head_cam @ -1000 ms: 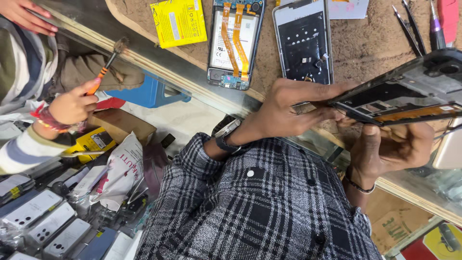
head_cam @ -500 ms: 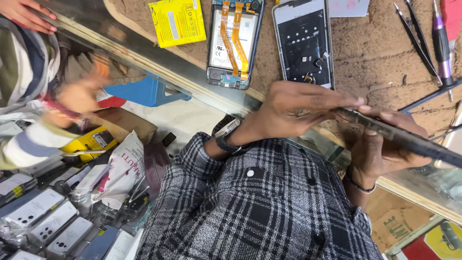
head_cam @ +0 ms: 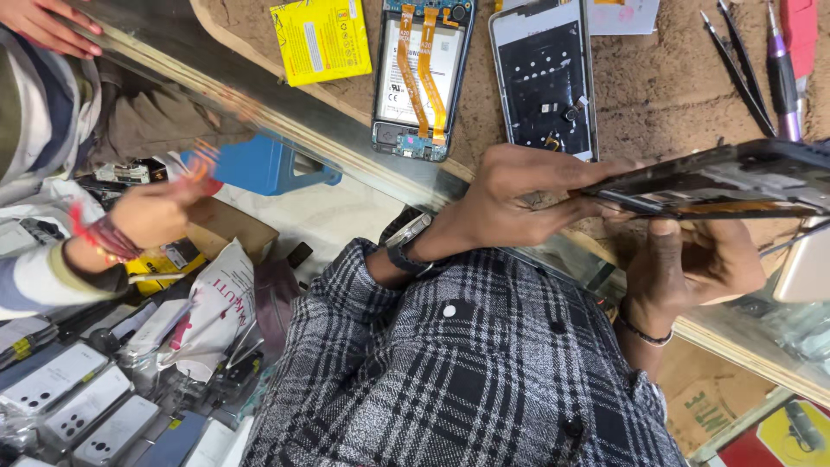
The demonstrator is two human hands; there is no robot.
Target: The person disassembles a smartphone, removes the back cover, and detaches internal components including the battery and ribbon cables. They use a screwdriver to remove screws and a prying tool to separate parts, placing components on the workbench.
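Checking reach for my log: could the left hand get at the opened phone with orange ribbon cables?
Probably yes. The opened phone lies uncovered on the cork mat just beyond the left hand, nothing between. That hand would first have to release the dark phone frame that it grips.

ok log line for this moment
left hand: grips dark phone frame | right hand: supports frame underneath | cork bench: opened phone, tweezers

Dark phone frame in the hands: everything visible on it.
The phone frame is a thin dark slab seen nearly edge-on, roughly level above the brown work mat. An orange strip, likely a flex cable, runs along its underside. The left hand pinches its near end; the right hand supports it from below. Its far end runs off the picture's edge.
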